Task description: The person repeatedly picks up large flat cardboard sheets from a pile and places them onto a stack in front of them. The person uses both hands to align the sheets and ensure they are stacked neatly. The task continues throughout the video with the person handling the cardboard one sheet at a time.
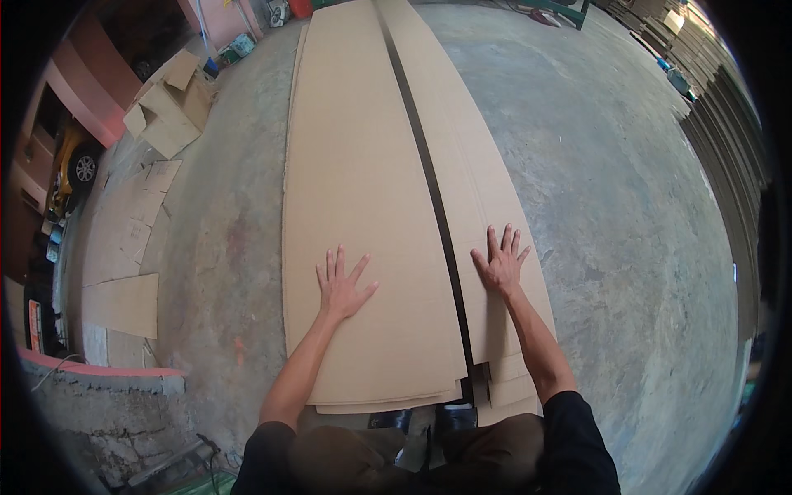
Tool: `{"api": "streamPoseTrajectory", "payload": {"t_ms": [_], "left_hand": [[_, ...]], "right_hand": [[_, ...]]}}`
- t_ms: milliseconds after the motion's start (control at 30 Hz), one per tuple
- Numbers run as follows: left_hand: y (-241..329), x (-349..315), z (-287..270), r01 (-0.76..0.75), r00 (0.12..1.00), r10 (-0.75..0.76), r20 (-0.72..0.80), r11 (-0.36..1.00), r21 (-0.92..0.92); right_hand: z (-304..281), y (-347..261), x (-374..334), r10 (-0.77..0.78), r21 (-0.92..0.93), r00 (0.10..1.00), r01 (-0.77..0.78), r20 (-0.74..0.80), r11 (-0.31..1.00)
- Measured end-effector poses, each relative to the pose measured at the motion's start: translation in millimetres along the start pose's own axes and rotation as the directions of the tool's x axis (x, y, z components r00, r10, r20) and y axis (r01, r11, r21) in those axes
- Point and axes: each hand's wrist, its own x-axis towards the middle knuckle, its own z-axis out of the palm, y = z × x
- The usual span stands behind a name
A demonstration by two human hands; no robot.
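My left hand (340, 290) lies with spread fingers on a long, wide cardboard sheet (363, 165), which has at least one more sheet under its near edge. On a narrower cardboard strip (470, 173) to the right rests my right hand (501, 266), its fingers also apart. Neither hand grips anything. Between the two cardboard pieces runs a long dark gap (426, 165), reaching from my feet to the far end. Notched flaps show at the strip's near end.
An open cardboard box (171, 107) and flattened cardboard (124, 239) lie on the concrete floor (610, 206) at left. Stacked cardboard sheets (722, 132) line the right side. A low pink-edged ledge (107, 367) is at lower left. A green metal frame (569, 12) stands far off.
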Motion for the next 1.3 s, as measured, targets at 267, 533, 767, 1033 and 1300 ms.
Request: {"api": "streamPoseTrajectory", "payload": {"t_ms": [267,533,767,1033,1300], "left_hand": [[2,20,-7,0.034,0.994,-0.030,0.102,0.999,-0.034],[4,26,-9,0.047,0.993,-0.043,0.114,0.998,-0.037],[5,21,-1,0.026,1.000,-0.026,0.005,0.999,-0.021],[4,21,1,0.018,0.999,-0.018,-0.037,1.000,-0.018],[7,22,-2,0.021,0.999,-0.022,-0.027,0.999,-0.028]], "right_hand": [[22,-7,-4,-0.102,0.066,0.995,0.101,0.009,0.993],[9,-15,-8,-0.075,0.006,0.995,0.075,0.061,0.997],[23,-28,-10,-0.054,-0.037,0.998,0.053,-0.016,0.998],[38,-31,-9,-0.120,0.056,0.985,0.128,-0.122,0.990],[35,-1,-7,-0.155,0.090,0.977,0.169,-0.150,0.981]]}}
